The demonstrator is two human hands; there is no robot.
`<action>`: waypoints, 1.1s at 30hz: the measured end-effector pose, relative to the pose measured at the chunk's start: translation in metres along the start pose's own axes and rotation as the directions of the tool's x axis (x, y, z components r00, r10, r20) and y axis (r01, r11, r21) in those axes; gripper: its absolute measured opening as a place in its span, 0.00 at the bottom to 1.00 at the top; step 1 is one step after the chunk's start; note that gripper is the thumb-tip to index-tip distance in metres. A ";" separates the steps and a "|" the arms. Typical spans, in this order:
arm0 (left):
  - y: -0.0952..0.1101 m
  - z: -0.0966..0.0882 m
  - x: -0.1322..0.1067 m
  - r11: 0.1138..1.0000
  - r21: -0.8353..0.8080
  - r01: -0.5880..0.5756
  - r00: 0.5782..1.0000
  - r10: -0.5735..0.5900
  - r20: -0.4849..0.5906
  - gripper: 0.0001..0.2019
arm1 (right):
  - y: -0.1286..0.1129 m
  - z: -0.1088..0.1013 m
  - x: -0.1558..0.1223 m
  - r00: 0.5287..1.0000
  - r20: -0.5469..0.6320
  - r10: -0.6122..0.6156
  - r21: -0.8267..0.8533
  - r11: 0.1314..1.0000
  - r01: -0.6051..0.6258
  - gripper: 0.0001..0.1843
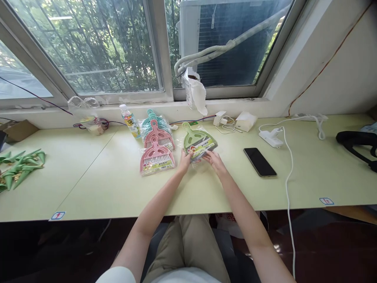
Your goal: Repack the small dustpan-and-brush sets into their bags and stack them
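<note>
A green dustpan-and-brush set [196,140] in clear plastic wrap is held between both hands over the middle of the table. My left hand [185,161] grips its lower left corner. My right hand [214,160] has its fingers closed on the lower right edge, with part of them hidden under the pack. To the left lies a row of similar wrapped sets: a pink dustpan-and-brush set [157,156] in front, another pink set [159,135] overlapping it, and turquoise packs [151,120] at the back.
A drink bottle [130,121] stands behind the packs. A black phone [259,162] lies to the right, near a white power strip [270,138] and its cable. Green cone-shaped pieces [22,167] lie far left; a black strap-like object [357,147] sits far right.
</note>
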State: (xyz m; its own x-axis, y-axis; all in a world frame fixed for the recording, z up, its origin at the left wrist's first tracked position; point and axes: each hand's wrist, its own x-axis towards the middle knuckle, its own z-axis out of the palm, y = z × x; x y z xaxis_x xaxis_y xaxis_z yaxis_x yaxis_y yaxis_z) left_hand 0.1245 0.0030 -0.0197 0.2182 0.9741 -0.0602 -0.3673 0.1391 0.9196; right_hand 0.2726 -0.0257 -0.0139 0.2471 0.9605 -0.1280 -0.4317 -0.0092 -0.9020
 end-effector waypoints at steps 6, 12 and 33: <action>0.015 -0.021 0.013 0.999 -0.032 0.012 0.999 -0.013 -0.029 0.34 | -0.025 -0.026 -0.006 0.897 -0.006 -0.443 -0.587 0.728 0.355 0.12; 0.022 -0.027 0.015 0.993 -0.086 0.084 0.995 -0.088 -0.038 0.27 | -0.029 -0.038 -0.004 0.717 0.265 -0.644 -0.842 0.207 0.498 0.12; 0.020 -0.026 -0.001 0.932 0.311 0.188 0.863 -0.308 0.401 0.28 | -0.032 -0.050 0.004 0.720 0.051 -0.692 -0.665 0.514 0.541 0.12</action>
State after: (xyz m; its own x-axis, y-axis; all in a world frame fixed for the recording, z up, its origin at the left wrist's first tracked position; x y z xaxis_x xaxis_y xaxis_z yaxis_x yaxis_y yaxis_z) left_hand 0.0938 0.0091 -0.0111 0.6638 0.7261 -0.1795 -0.0197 0.2569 0.9662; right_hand 0.3311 -0.0355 -0.0063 0.4319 0.7125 0.5530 0.4892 0.3300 -0.8073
